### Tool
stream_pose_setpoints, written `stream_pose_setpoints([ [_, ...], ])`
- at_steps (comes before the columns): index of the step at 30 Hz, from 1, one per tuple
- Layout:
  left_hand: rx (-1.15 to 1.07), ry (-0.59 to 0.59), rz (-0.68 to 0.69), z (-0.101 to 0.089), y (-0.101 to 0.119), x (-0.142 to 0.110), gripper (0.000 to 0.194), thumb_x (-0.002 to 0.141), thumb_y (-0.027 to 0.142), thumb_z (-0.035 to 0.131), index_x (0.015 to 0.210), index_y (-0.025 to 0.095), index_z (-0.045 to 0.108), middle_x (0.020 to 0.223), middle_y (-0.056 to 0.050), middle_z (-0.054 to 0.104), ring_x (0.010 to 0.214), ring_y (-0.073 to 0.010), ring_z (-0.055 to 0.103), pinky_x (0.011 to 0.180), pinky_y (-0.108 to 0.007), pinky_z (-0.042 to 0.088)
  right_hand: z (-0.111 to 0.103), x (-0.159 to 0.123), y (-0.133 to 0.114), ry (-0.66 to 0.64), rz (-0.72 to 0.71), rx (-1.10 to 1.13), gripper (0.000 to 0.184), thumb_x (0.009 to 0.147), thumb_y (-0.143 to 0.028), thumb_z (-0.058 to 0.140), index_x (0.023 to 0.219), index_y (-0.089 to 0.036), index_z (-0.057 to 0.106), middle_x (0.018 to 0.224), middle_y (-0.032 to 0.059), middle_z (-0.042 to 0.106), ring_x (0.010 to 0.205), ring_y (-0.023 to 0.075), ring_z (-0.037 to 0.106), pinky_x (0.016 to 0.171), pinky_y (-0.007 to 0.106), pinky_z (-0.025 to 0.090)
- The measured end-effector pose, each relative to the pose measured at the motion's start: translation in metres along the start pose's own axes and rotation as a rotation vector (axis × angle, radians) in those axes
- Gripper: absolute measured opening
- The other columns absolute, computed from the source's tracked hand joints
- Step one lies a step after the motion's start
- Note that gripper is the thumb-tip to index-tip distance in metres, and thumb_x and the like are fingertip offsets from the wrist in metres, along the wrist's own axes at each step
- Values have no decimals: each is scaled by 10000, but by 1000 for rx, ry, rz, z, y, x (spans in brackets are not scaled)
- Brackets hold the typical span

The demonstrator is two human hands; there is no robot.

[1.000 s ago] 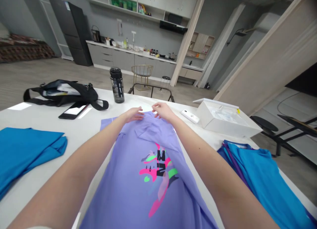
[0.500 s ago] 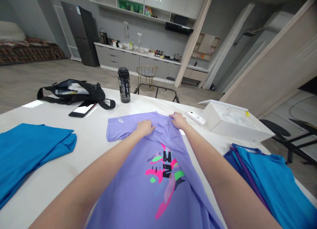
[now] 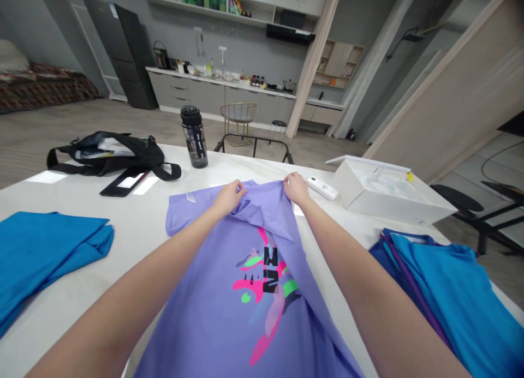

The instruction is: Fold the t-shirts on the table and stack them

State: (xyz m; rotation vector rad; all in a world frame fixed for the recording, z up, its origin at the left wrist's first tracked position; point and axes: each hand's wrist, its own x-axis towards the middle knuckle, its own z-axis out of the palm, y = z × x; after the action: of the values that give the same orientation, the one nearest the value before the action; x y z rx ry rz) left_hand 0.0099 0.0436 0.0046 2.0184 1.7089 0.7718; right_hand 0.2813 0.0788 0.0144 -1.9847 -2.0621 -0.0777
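A purple T-shirt with a pink, green and black print lies spread on the white table, its collar end away from me. My left hand pinches the fabric near the neckline, and a small fold bunches up beside the fingers. At the far right corner of the shirt, my right hand is closed on the shoulder edge. The right side of the shirt is folded inward over the front. One sleeve lies flat to the left, with a small white logo.
A folded blue garment lies at left; stacked garments at right. Behind are a black bag, a phone, a bottle, a white handheld device and an open white box. A chair frame stands beyond the table.
My left hand has gone from lying on the shirt to pinching and lifting fabric near the collar. The right hand now grips the shoulder corner, which is slightly raised. The camera view has shifted slightly.
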Motion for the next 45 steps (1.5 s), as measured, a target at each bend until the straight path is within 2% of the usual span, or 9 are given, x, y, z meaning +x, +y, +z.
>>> stream_pose_setpoints([
  [4,188,-68,-51,1,-22,11,183,926,327,612,1037,199,679,1041,-89,721,983,-229,661,846,-312,478,16,-4,-9,-89,78,32,272,987,-261,463,1187,-227,645,1385,144,525,1269,304,469,997,500,438],
  [8,362,-44,284,0,-20,-5,293,956,338,558,1195,211,669,1239,-98,682,1181,-260,602,1026,-384,419,19,-19,-13,26,-5,53,359,955,-279,549,1309,-226,577,1435,156,500,1295,313,458,1003,481,428],
  [12,305,-286,508,0,-3,-26,358,994,468,469,1140,248,710,1153,-53,730,1137,-229,637,1035,-355,414,10,-38,-16,-55,-179,158,202,933,-290,607,1086,-193,697,1133,115,684,1076,256,595,906,351,453],
  [15,318,-314,500,-1,-1,-35,405,933,468,566,1262,253,660,1219,-63,709,1176,-257,622,1023,-380,420,1,-59,-21,-281,-261,338,200,932,-338,623,950,-177,740,861,42,722,804,178,632,730,261,444],
  [19,417,-327,502,-11,-5,-44,351,887,231,562,1215,237,685,1222,-77,701,1158,-253,628,974,-368,438,-14,-98,-34,-457,-334,441,350,886,-527,668,895,-188,755,777,7,719,708,157,626,623,238,404],
  [27,537,-218,577,-45,2,-94,267,934,179,466,1016,224,717,1029,-89,718,1044,-253,645,956,-398,411,-40,-161,-68,-323,-339,295,146,940,-332,627,959,-213,708,912,20,730,858,164,657,726,235,418],
  [32,698,-176,350,-52,-1,-134,321,908,94,414,972,164,721,1040,-177,704,1004,-308,649,906,-468,411,-42,-195,-67,-313,-217,164,410,882,-372,713,1257,-224,636,1207,88,646,1050,216,642,860,277,449],
  [39,434,-217,381,-24,45,-192,323,923,177,488,1189,228,663,1186,-111,681,1121,-280,628,943,-416,443,-64,-261,-52,-293,-155,45,284,961,-377,590,1213,-281,678,1219,78,622,1153,246,593,936,342,436],
  [45,349,-240,368,24,87,-201,432,951,157,476,1371,237,543,1198,-97,682,1039,-219,652,872,-326,474,-79,-307,-54,-203,42,-21,496,909,-549,620,1272,-210,623,1238,147,633,1144,321,596,923,428,451],
])
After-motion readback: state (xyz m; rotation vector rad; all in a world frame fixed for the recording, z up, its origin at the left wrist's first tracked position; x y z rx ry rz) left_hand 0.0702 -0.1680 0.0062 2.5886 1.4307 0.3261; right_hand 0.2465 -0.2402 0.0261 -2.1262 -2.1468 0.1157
